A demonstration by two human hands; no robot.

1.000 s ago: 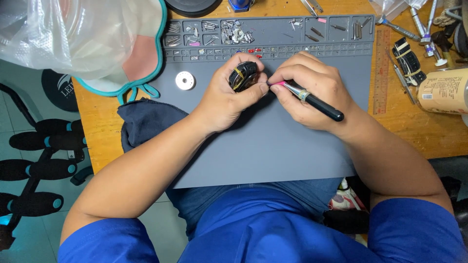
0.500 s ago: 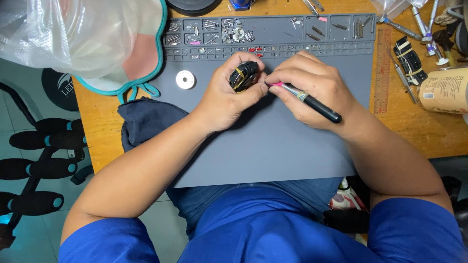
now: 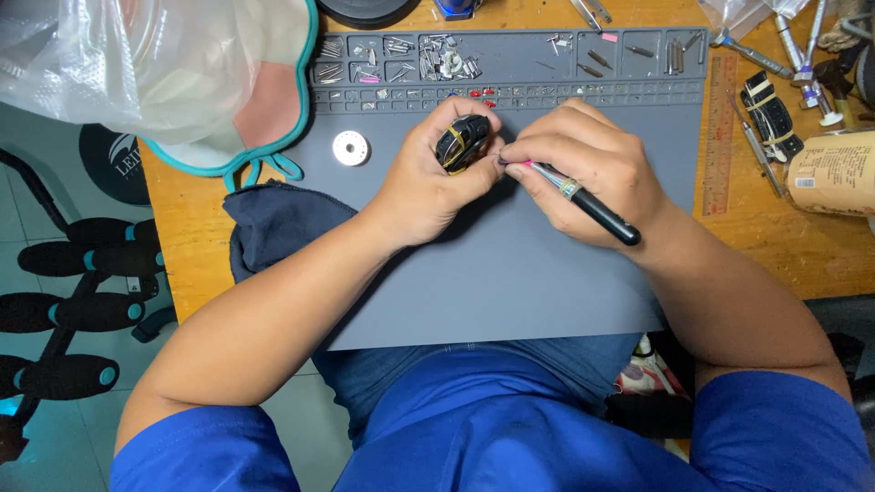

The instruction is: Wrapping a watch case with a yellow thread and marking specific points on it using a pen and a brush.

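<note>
My left hand [image 3: 428,182] grips a small black watch [image 3: 462,142] with a yellow band across it, held just above the grey work mat [image 3: 492,282]. My right hand [image 3: 592,169] holds a slim black tool [image 3: 592,206] with a pink tip like a pen. Its tip touches the right side of the watch. Both hands meet near the mat's far edge, below the rows of small compartments [image 3: 510,56] that hold screws and metal parts.
A small white round disc [image 3: 350,148] lies on the mat left of my hands. A clear plastic bag [image 3: 137,64] and a teal-edged pouch sit at the far left. A ruler [image 3: 720,137], another black watch [image 3: 770,114], screwdrivers and a cardboard tube [image 3: 834,173] lie at the right. A dark cloth [image 3: 273,228] hangs off the near-left edge.
</note>
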